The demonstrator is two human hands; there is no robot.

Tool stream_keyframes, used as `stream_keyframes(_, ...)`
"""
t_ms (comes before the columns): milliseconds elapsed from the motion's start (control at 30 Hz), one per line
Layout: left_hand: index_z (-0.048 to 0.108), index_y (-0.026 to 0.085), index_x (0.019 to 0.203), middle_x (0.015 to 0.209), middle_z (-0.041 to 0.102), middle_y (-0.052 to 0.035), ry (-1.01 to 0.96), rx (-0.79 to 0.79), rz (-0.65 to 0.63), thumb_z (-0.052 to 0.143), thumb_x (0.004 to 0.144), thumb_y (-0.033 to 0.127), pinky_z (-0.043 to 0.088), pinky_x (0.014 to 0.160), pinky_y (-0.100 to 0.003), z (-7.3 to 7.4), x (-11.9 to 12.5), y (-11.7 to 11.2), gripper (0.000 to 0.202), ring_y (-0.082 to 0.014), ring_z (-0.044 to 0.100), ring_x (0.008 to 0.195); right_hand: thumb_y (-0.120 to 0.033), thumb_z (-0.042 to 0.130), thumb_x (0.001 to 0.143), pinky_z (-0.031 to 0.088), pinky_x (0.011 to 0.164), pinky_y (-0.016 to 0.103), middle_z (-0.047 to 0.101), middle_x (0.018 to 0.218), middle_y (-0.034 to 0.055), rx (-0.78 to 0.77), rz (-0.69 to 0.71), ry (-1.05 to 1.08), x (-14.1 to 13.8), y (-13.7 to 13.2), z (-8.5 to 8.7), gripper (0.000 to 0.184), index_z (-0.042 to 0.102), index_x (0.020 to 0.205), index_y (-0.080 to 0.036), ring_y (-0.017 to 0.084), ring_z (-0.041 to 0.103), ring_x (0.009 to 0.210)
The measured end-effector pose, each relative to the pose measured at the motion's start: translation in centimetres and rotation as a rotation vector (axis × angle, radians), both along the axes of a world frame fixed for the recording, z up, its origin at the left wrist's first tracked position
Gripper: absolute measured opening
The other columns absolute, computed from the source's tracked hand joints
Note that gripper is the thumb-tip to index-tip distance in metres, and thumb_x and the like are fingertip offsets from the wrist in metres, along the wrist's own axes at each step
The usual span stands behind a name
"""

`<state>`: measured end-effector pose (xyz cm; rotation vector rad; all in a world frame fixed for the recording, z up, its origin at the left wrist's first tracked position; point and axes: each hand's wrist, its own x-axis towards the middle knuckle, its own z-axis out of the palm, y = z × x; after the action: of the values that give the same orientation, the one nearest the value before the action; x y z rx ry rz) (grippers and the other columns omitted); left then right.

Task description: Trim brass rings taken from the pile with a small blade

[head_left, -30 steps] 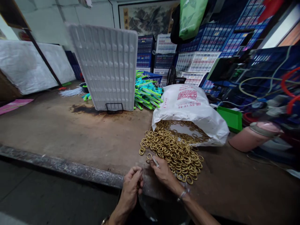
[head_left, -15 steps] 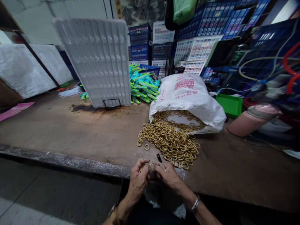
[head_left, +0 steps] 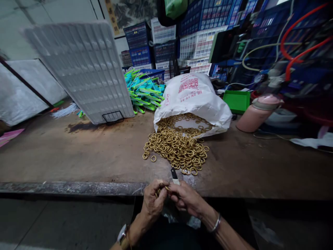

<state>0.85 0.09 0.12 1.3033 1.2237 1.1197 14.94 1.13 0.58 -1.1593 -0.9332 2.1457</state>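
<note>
Your left hand (head_left: 153,199) is closed around a few gold rings (head_left: 158,192), and your right hand (head_left: 187,198) grips a small flat tool (head_left: 174,175) with dark end, fingertips meeting at one ring. So the work on these few seems in progress. Much looks left: a big heap of rings (head_left: 179,151) lies on the table (head_left: 104,163), spilling from the white bag (head_left: 208,104) (more rings are inside). Whether any ring is finished, I cannot tell.
</note>
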Motion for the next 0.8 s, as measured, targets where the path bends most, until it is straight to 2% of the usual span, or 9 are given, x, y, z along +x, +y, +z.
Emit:
stream_keyframes(133, 0.069, 0.019, 0.067, 0.061, 0.057, -0.0014, 0.103, 0.031, 0.046, 0.06, 0.069, 0.024, 0.036, 0.061, -0.023, -0.1, 0.4, 0.1, 0.01, -0.015, 0.047, 0.06, -0.047, 0.043, 0.074, 0.015, 0.031, 0.015, 0.04, 0.046, -0.0105, 0.149, -0.138, -0.195, 0.0, -0.2, -0.2, 0.028, 0.044, 0.074, -0.02, 0.002, 0.022, 0.03)
stream_keyframes(200, 0.068, 0.019, 0.064, 0.058, 0.056, -0.0009, 0.156, 0.049, 0.059, 0.06, 0.069, 0.024, 0.034, 0.059, -0.023, -0.1, 0.6, 0.1, 0.011, -0.0143, 0.046, 0.058, -0.049, 0.041, 0.075, 0.021, 0.034, 0.016, 0.042, 0.048, -0.0092, 0.292, -0.179, -0.304, 0.2, -0.2, -0.1, 0.03, 0.046, 0.078, -0.019, 0.004, 0.029, 0.033)
stream_keyframes(267, 0.067, 0.019, 0.06, 0.056, 0.056, -0.0005, 0.188, 0.064, 0.054, 0.06, 0.069, 0.024, 0.034, 0.058, -0.023, 0.1, 0.9, 0.1, 0.012, -0.0141, 0.046, 0.057, -0.047, 0.042, 0.075, 0.03, 0.042, 0.018, 0.044, 0.05, -0.0068, 0.46, -0.205, -0.406, 0.4, -0.2, 0.0, 0.029, 0.048, 0.074, -0.018, 0.006, 0.038, 0.042)
stream_keyframes(333, 0.065, 0.018, 0.059, 0.057, 0.057, -0.0008, 0.161, 0.039, 0.017, 0.059, 0.07, 0.027, 0.035, 0.059, -0.023, 0.5, 1.2, 0.1, 0.015, -0.0142, 0.048, 0.058, -0.044, 0.043, 0.074, 0.034, 0.05, 0.02, 0.045, 0.053, -0.005, 0.551, -0.215, -0.464, 0.5, -0.2, 0.1, 0.028, 0.048, 0.068, -0.018, 0.009, 0.043, 0.051)
stream_keyframes(467, 0.06, 0.015, 0.061, 0.054, 0.055, 0.0005, -0.013, -0.171, -0.089, 0.056, 0.073, 0.035, 0.035, 0.05, -0.02, 1.5, 1.6, -0.1, 0.023, -0.0103, 0.045, 0.05, -0.04, 0.042, 0.074, 0.036, 0.055, 0.022, 0.047, 0.054, -0.0042, 0.551, -0.218, -0.507, 0.5, 0.0, -0.1, 0.024, 0.049, 0.066, -0.018, 0.01, 0.044, 0.054)
stream_keyframes(600, 0.053, 0.016, 0.068, 0.051, 0.046, 0.0047, -0.206, -0.438, -0.154, 0.053, 0.074, 0.041, 0.024, 0.037, -0.016, 1.7, 1.7, -0.5, 0.026, -0.0045, 0.036, 0.038, -0.037, 0.043, 0.075, 0.036, 0.057, 0.022, 0.05, 0.057, -0.0034, 0.587, -0.222, -0.529, 0.5, 0.0, -0.6, 0.021, 0.05, 0.068, -0.018, 0.011, 0.046, 0.058)
stream_keyframes(700, 0.051, 0.015, 0.069, 0.057, 0.049, 0.0037, -0.294, -0.465, -0.166, 0.053, 0.074, 0.041, 0.023, 0.036, -0.014, 1.5, 1.7, -0.7, 0.026, -0.0028, 0.037, 0.039, -0.036, 0.038, 0.078, 0.036, 0.055, 0.021, 0.051, 0.055, -0.0032, 0.566, -0.21, -0.505, 0.8, -0.1, -0.8, 0.024, 0.051, 0.069, -0.018, 0.011, 0.047, 0.055)
stream_keyframes(800, 0.048, 0.016, 0.072, 0.058, 0.048, 0.0043, -0.31, -0.449, -0.155, 0.053, 0.074, 0.042, 0.024, 0.036, -0.014, 1.4, 1.7, -0.8, 0.027, -0.0032, 0.038, 0.04, -0.033, 0.035, 0.08, 0.035, 0.055, 0.022, 0.051, 0.056, -0.0021, 0.653, -0.212, -0.645, 1.3, -0.4, -0.9, 0.024, 0.051, 0.068, -0.019, 0.012, 0.047, 0.055)
